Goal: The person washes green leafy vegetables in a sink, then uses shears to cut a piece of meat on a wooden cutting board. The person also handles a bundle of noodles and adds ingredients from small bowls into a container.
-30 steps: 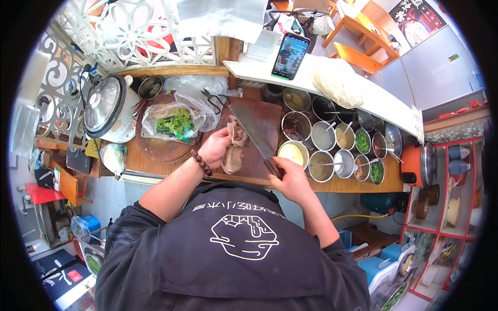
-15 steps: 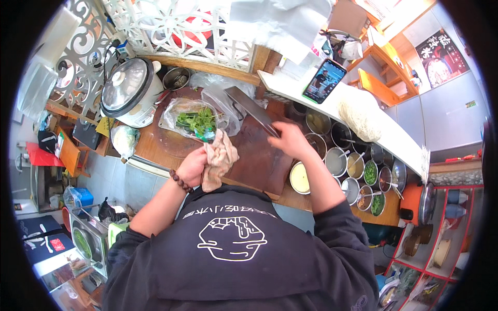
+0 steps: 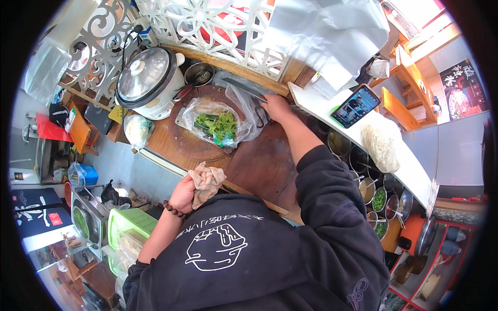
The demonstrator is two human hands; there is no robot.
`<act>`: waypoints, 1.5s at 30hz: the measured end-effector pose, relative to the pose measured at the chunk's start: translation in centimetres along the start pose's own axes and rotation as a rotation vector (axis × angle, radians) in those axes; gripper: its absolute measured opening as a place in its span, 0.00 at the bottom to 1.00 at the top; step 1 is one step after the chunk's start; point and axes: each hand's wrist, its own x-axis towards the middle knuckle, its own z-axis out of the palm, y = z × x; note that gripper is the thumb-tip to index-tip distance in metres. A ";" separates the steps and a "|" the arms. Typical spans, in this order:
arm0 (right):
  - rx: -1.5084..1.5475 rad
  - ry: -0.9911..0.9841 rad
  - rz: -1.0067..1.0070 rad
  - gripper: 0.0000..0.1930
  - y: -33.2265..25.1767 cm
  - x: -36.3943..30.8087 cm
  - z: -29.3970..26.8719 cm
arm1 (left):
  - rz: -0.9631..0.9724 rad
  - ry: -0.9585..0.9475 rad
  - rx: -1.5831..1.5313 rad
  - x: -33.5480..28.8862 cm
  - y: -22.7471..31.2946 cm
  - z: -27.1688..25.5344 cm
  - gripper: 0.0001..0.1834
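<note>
A crumpled beige cloth point(image 3: 207, 182) is bunched in my left hand point(image 3: 182, 194), whose fingers are closed on it near the counter's front edge. My right hand point(image 3: 276, 108) reaches to the back of the counter, wrapped round the handle end of a cleaver point(image 3: 236, 84). The dark blade lies low along the wooden back ledge, beside a clear plastic bag point(image 3: 249, 106). Left of that hand, leafy greens point(image 3: 220, 125) rest in an opened plastic bag on a round wooden chopping board point(image 3: 194, 147).
A white rice cooker point(image 3: 163, 98) stands at the left, with a small metal bowl point(image 3: 199, 72) behind it. Several metal pots of ingredients point(image 3: 380, 198) line the right side below a white shelf point(image 3: 321, 111). That shelf bears a phone point(image 3: 356, 106) and a bundle of noodles point(image 3: 381, 145).
My right hand has carried the cleaver away to the back ledge. My left hand has drawn back from the greens toward my body, still with the cloth. The view has shifted.
</note>
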 end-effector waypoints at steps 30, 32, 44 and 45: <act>-0.204 -0.312 0.213 0.17 -0.4 -9.1 -0.1 | -0.136 -0.186 -0.056 2.8 1.4 2.2 0.18; 0.361 -0.273 0.343 0.10 -1.5 -12.9 -1.6 | -0.132 -0.237 -0.070 3.3 1.4 2.6 0.17; 1.371 -0.319 0.279 0.08 -11.1 -27.2 -1.5 | -0.212 -0.572 0.065 6.2 0.1 13.1 0.20; 1.203 -0.398 0.275 0.09 -10.9 -27.5 -2.1 | -0.258 -0.561 0.066 6.7 -0.6 13.0 0.20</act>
